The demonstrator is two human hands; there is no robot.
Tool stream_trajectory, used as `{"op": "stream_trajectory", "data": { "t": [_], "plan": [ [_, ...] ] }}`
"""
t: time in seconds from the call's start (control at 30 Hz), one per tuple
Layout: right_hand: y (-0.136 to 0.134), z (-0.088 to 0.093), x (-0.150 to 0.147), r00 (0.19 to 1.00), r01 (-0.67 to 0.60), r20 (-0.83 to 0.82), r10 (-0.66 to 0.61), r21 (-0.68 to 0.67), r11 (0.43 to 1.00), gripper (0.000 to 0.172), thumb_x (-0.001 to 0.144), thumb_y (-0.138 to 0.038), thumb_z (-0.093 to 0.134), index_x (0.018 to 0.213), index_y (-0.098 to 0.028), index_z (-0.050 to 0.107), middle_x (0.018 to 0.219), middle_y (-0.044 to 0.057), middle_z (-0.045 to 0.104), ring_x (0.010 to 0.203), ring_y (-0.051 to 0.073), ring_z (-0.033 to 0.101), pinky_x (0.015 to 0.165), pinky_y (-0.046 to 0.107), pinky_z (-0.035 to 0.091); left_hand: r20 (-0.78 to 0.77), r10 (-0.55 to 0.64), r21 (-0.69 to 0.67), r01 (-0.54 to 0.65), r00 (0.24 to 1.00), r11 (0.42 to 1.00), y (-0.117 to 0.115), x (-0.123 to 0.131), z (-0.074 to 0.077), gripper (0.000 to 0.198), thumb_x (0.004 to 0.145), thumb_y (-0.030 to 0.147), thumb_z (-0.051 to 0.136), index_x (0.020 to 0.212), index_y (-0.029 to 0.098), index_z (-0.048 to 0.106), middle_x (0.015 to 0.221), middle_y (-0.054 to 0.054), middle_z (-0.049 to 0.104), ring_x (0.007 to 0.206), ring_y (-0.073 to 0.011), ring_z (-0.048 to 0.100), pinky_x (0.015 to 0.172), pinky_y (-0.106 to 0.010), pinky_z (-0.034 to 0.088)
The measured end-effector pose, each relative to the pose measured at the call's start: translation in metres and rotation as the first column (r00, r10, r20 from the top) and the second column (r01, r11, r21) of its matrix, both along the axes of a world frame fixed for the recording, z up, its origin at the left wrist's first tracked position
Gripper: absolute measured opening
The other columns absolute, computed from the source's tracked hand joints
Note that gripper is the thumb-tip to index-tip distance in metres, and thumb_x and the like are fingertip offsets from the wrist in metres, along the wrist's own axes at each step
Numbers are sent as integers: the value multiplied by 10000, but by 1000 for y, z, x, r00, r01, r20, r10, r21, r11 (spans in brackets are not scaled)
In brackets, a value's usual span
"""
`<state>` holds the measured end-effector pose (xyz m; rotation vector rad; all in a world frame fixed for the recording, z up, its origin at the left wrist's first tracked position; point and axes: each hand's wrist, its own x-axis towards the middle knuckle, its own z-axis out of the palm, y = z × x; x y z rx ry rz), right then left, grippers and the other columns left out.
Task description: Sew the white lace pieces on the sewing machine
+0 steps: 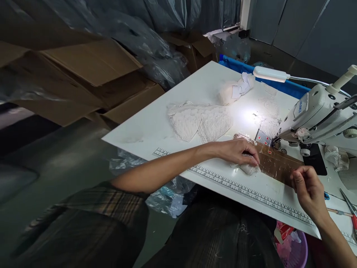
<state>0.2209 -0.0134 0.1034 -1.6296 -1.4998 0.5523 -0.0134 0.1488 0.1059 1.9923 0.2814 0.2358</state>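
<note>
My left hand (244,152) is closed with its fingertips together on a small piece of white lace (249,169), near the front of a sewing machine (318,111). To its right, my right hand (308,186) is closed in a pinch at the right end of a brown taped strip (279,163) on the table; what it holds, if anything, is too small to make out. Two scalloped lace pieces (200,121) lie flat to the left of the machine. More lace (269,124) lies beside the needle area.
A white bundle (235,89) rests towards the table's back. Red-handled scissors (350,208) lie at the far right. A printed ruler (237,186) runs along the front edge. Cardboard boxes (92,63) stand left, a purple basket (301,249) below. A lamp (270,74) overhangs the table.
</note>
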Motion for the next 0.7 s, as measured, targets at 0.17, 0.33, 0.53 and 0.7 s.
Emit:
{"op": "stream_trajectory", "data": {
  "t": [0.17,0.33,0.53,0.7],
  "plan": [
    [21,2,-20,987,-123,-119,108,-132,984,412,873,-629,552,955,-226,558,760,30,609,618,140,544,556,276,460,-35,80,-6,-80,996,997,-9,5,-3,312,854,278,666,1131,151,599,828,-21,706,752,-120,629,708,-247,455],
    [50,7,-42,935,-354,-115,335,-270,896,425,825,-527,636,1116,-217,650,934,67,716,786,199,645,713,329,496,-6,141,125,-139,990,982,-8,2,-6,282,871,308,607,1094,146,546,775,-10,684,652,-105,580,644,-247,429],
    [69,10,-44,933,-348,11,361,-239,907,312,884,-448,530,962,-204,708,654,18,636,580,153,526,577,286,389,138,283,479,-314,949,820,-3,-4,-4,195,858,164,487,938,138,663,758,-21,693,559,-84,527,529,-221,371],
    [68,9,-46,937,-309,102,334,-206,928,298,907,-431,486,852,-199,665,640,15,604,553,127,469,549,269,334,109,308,374,-326,945,868,-5,-1,-3,174,909,247,582,991,175,716,840,-24,743,679,-108,650,612,-223,486]
  ]
}}
